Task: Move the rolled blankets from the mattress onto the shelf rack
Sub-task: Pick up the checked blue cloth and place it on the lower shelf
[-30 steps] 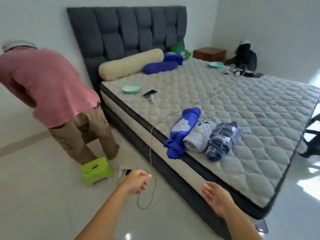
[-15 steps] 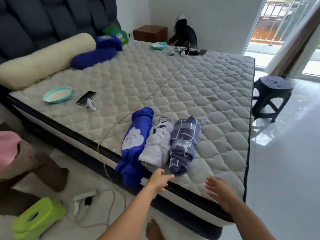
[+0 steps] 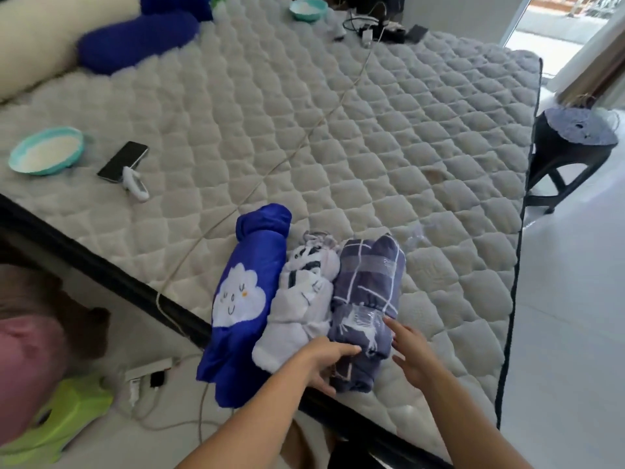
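Note:
Three rolled blankets lie side by side at the near edge of the quilted mattress point(image 3: 389, 147): a blue one with a white cloud face point(image 3: 243, 299), a pale grey one point(image 3: 301, 306) and a purple-grey checked one point(image 3: 365, 299). My left hand point(image 3: 328, 362) reaches in at the near end of the checked roll, fingers against its left side and underneath. My right hand point(image 3: 411, 350) is spread, fingertips touching the roll's right side. The roll still rests on the mattress. No shelf rack is in view.
A teal bowl point(image 3: 45, 154), a phone point(image 3: 123, 160) and a white cable point(image 3: 270, 170) lie on the mattress. Bolsters lie at the head. A dark stool point(image 3: 571, 147) stands right of the bed. A person in pink point(image 3: 23, 360), a green stool point(image 3: 64, 414) and a power strip point(image 3: 148, 374) are on the floor at left.
I have come closer to the bed. Both hands have moved forward from mid-air onto the near end of the checked roll, one on each side.

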`<state>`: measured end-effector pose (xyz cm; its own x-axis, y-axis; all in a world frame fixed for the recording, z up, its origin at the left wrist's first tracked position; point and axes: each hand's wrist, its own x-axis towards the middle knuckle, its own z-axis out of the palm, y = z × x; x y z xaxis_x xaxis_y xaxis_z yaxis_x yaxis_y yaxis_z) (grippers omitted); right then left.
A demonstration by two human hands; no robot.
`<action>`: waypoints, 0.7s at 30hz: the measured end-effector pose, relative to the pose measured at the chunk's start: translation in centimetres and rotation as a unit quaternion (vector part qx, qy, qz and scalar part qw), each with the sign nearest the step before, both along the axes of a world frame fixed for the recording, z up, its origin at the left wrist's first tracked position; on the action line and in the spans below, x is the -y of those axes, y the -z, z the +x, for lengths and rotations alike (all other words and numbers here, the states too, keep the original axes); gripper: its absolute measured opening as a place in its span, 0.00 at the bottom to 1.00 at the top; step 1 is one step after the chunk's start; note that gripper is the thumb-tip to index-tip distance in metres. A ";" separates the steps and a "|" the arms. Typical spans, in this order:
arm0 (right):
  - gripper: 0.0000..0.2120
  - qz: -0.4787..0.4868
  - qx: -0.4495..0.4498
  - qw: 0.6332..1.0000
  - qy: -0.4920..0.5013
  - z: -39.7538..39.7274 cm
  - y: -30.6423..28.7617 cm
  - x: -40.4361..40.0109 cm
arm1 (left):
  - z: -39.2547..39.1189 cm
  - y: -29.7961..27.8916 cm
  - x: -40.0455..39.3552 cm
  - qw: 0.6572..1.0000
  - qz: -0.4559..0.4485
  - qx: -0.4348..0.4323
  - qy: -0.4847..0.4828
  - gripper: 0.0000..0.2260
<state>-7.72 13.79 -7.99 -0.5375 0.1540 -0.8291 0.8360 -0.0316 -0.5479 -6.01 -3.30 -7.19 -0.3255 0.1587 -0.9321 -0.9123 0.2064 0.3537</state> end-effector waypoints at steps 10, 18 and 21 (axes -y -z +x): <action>0.45 -0.030 0.004 0.995 -0.095 -10.4 4.8 -1.1 | -5.3 0.9 -1.9 0.993 -0.032 0.109 0.020 0.30; 0.27 -0.055 0.013 0.998 -0.043 -10.5 3.5 -1.0 | -5.4 0.1 -2.3 0.993 -0.044 0.106 0.023 0.35; 0.26 -0.018 -0.033 0.999 0.005 -9.9 2.0 -1.2 | -4.6 -0.8 -2.3 0.998 -0.041 0.041 -0.012 0.29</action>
